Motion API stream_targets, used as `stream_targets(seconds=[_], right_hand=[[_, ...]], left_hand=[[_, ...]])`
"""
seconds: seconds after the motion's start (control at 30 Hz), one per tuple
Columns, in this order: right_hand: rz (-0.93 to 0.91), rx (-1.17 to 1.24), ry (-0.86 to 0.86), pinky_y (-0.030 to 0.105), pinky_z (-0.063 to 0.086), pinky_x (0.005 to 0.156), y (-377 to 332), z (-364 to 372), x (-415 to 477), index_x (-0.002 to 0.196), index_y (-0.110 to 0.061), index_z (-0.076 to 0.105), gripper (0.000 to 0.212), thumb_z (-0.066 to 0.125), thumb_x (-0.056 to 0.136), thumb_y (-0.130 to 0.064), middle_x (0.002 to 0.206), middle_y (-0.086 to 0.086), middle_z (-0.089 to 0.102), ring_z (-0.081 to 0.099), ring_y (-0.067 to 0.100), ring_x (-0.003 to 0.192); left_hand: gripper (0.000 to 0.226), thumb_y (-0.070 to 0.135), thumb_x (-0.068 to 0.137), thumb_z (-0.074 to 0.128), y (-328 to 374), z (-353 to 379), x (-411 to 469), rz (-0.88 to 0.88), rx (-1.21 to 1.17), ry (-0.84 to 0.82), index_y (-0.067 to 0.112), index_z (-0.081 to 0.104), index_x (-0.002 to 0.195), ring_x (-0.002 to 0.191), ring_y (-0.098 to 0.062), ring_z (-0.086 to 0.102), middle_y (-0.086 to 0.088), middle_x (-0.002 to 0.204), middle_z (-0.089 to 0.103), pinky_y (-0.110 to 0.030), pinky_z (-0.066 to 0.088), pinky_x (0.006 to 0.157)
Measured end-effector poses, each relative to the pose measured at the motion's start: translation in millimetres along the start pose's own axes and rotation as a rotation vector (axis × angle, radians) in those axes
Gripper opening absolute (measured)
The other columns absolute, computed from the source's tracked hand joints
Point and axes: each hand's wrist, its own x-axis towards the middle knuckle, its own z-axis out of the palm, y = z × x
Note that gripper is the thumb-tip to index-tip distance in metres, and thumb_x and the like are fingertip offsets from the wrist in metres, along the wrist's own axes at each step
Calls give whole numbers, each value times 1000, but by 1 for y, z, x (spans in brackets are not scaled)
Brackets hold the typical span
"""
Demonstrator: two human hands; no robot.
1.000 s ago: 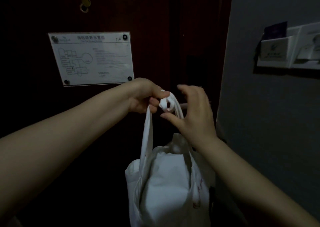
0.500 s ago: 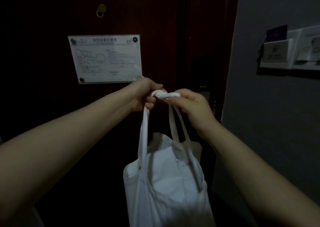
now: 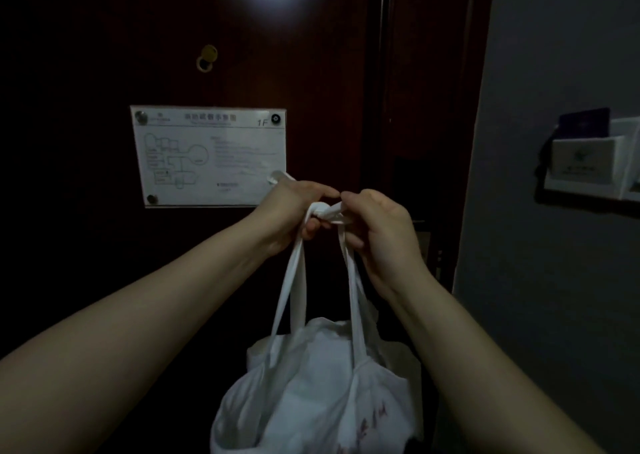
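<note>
Together, both arms outstretched, left hand and right hand pinching knotted bag handles

Both forearms bare to frame edge; left hand bare; right hand bare likewise; dim light mutes detail

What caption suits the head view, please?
Left hand and right hand grip knotted handles of a white bag at a door.

The left grip and the right grip both pinched the knotted white straps of a full white bag, which hung below them in front of a dark door. A floor-plan sign was fixed to the door, and a card holder sat on the grey wall.
</note>
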Motion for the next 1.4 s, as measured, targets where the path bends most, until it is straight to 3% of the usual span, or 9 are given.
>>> stream_targets(seconds=[0.17,0.37,0.57,0.7,0.77,0.9,1.0,1.13,1.4], right_hand=[[-7,30,18,16,29,37,2,-1,24,69,-8,48,22,57,89,-8,62,12,41,35,12,44],[-46,-39,-53,24,47,55,21,-10,20,50,-14,42,42,56,86,5,48,1,51,52,16,51],[3,-222,-73,55,48,82,52,-14,0,50,-20,52,34,66,80,-10,66,19,61,57,32,73],[-5,-193,-49,28,48,62,43,-24,-11,55,-12,47,35,62,86,-3,55,4,60,61,21,62],[-40,-220,-21,31,45,63,39,-31,-12,57,-11,47,34,63,85,-6,62,15,58,57,30,65],[-31,-285,47,21,33,46,42,-50,-23,65,-8,47,26,65,84,-9,57,5,39,37,14,51],[-2,-311,85,23,31,47,50,-65,-25,61,-10,44,30,64,85,-9,56,5,40,38,16,50],[-40,-477,13,13,35,48,66,-82,-22,53,-15,44,39,66,84,-10,55,-6,44,41,2,48],[-124,-627,-73,8,36,58,89,-111,-50,50,-23,41,49,63,81,8,67,-5,43,47,-3,60]], left_hand=[[27,10,99,35,4,-5,24,12,13,8,3,61,100,32,-6,39,-5,49,53,-13,28,32],[29,9,100,31,-12,2,30,15,193,73,11,60,100,38,-11,54,-1,49,62,-20,43,39],[31,2,96,33,-41,-7,11,-55,345,128,6,62,106,47,-9,60,-13,70,63,-18,50,46],[29,2,96,33,-43,3,4,-53,322,119,6,62,102,46,-10,60,-8,66,64,-20,50,46],[28,4,97,35,-38,9,10,-70,348,109,10,62,100,46,-8,60,-8,68,63,-20,48,46],[31,8,100,33,-50,19,16,-145,324,44,16,63,102,63,-11,54,-4,71,56,-22,44,56],[34,6,101,27,-77,36,19,-178,-87,61,2,53,124,55,-10,43,-4,65,43,-20,43,53],[39,6,101,21,-86,45,43,-370,-564,244,5,52,125,32,-4,26,0,55,31,-13,27,33],[50,6,97,11,-118,37,64,-519,-453,294,4,45,133,23,-4,17,6,33,24,-12,15,28]])
